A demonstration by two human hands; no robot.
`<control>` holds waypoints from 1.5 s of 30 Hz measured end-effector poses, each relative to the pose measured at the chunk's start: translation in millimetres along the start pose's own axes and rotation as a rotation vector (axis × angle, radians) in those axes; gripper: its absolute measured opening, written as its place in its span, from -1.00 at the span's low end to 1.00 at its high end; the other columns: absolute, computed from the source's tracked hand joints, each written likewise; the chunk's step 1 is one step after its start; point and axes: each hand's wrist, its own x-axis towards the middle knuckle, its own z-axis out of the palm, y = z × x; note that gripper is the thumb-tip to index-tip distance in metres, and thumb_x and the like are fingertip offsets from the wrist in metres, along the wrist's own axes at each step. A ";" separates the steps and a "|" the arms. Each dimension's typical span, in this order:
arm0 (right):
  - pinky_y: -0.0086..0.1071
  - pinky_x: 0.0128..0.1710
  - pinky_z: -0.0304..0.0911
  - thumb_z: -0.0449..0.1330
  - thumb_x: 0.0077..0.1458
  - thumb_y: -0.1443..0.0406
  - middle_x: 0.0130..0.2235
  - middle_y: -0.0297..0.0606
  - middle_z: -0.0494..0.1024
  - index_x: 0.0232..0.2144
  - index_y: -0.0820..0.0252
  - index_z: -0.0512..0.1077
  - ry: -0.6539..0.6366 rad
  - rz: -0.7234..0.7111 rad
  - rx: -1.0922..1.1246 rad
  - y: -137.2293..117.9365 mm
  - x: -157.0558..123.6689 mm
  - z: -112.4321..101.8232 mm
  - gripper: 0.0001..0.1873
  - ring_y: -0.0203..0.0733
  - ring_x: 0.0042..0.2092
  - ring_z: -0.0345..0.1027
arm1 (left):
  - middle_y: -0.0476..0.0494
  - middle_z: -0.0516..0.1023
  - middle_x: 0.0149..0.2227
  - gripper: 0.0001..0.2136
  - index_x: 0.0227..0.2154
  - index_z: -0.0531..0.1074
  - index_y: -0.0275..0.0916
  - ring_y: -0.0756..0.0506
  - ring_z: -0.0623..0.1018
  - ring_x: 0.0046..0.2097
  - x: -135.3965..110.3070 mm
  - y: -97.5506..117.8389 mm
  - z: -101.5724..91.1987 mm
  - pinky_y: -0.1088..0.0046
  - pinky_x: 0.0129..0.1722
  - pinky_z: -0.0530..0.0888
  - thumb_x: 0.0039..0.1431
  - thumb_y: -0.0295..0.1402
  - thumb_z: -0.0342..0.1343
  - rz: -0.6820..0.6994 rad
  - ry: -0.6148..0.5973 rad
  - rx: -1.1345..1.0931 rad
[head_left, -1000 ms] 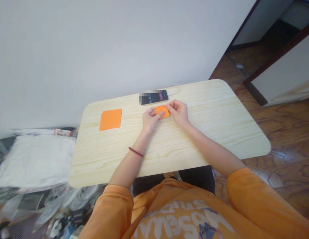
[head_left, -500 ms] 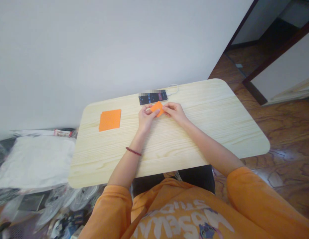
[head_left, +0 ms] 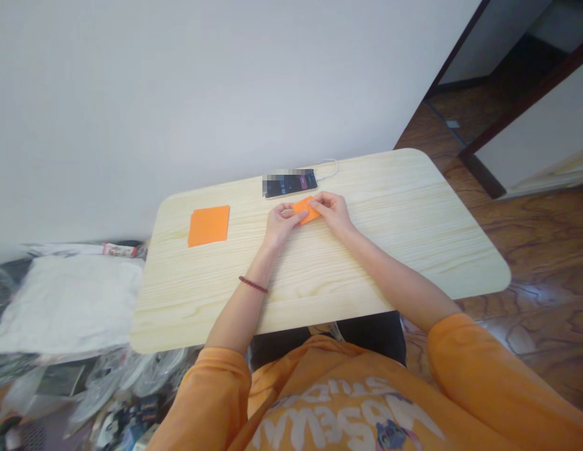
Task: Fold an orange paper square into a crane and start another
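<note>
A small folded piece of orange paper (head_left: 304, 205) is held between both hands, over the middle of the table near its far side. My left hand (head_left: 283, 220) grips its left side, thumb on top. Fingers of my right hand (head_left: 331, 208) pinch the upper right part of the paper. The paper's underside and some fingertips are hidden. To the left lies a stack of square orange paper (head_left: 209, 225), its sheets slightly out of line, apart from both hands.
Just beyond my hands a phone (head_left: 291, 184) with a lit dark screen lies on the pale wooden table (head_left: 395, 188), a white cable (head_left: 333, 166) plugged into it. A white wall rises behind. Left of the table are a white cloth (head_left: 79, 300) and plastic-wrapped items.
Both hands stay on the folded paper, which has shifted slightly right and turned from a diamond-like angle to lie more level. The right fingers now reach further over its top.
</note>
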 end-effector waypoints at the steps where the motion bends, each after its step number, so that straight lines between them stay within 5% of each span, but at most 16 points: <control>1: -0.42 -0.44 0.12 0.29 -0.21 0.09 -0.57 -0.40 0.34 -0.60 0.17 0.34 0.021 0.001 0.002 0.6 1.1 -1.0 -0.70 -0.33 -0.47 0.19 | -0.04 0.56 -0.55 -0.53 -0.41 0.36 -0.28 0.00 0.53 -0.50 -0.3 0.3 0.3 0.44 -0.36 0.47 -0.43 -0.27 0.44 -0.009 -0.001 -0.004; 12: -0.48 -0.58 0.01 0.31 -0.23 0.11 -0.60 -0.42 0.31 -0.61 0.18 0.32 0.114 0.072 0.108 1.1 6.4 -3.6 -0.68 -0.40 -0.55 0.10 | -0.02 0.54 -0.58 -0.60 -0.39 0.37 -0.29 0.03 0.51 -0.51 1.3 2.8 -0.3 0.46 -0.35 0.46 -0.37 -0.39 0.38 -0.018 0.009 -0.062; 18: -0.52 -0.60 -0.04 0.30 -0.26 0.19 -0.64 -0.44 0.33 -0.61 0.21 0.36 0.028 0.150 0.116 3.1 7.8 -4.8 -0.77 -0.43 -0.57 0.12 | 0.01 0.52 -0.52 -0.63 -0.35 0.38 -0.28 0.05 0.51 -0.46 10.1 -1.8 -4.1 0.48 -0.29 0.44 -0.29 -0.35 0.34 0.096 0.146 -0.115; 29: -0.48 -0.63 -0.03 0.31 -0.20 0.14 -0.64 -0.34 0.40 -0.62 0.26 0.43 -0.105 0.146 0.080 -0.6 9.4 -6.3 -0.72 -0.43 -0.62 0.12 | -0.04 0.56 -0.50 -0.56 -0.34 0.41 -0.30 0.02 0.54 -0.45 9.0 -1.9 -5.6 0.45 -0.29 0.48 -0.33 -0.26 0.40 0.142 0.141 -0.088; 35: -0.49 -0.63 0.02 0.34 -0.24 0.09 -0.60 -0.34 0.44 -0.59 0.24 0.44 -0.070 0.141 0.096 1.6 12.6 -6.6 -0.67 -0.42 -0.60 0.16 | -0.06 0.57 -0.51 -0.65 -0.36 0.45 -0.31 -0.01 0.56 -0.44 12.1 -3.1 -7.7 0.42 -0.26 0.49 -0.26 -0.31 0.36 0.188 0.157 -0.106; 45: -0.47 -0.52 0.14 0.37 -0.29 0.08 -0.53 -0.36 0.48 -0.45 0.20 0.49 -0.018 0.086 0.157 8.0 15.8 -8.1 -0.63 -0.38 -0.52 0.26 | -0.13 0.62 -0.31 -0.71 -0.28 0.53 -0.26 -0.01 0.59 -0.33 8.8 2.7 -6.4 0.50 -0.28 0.52 -0.09 -0.24 0.30 0.124 -0.010 -0.242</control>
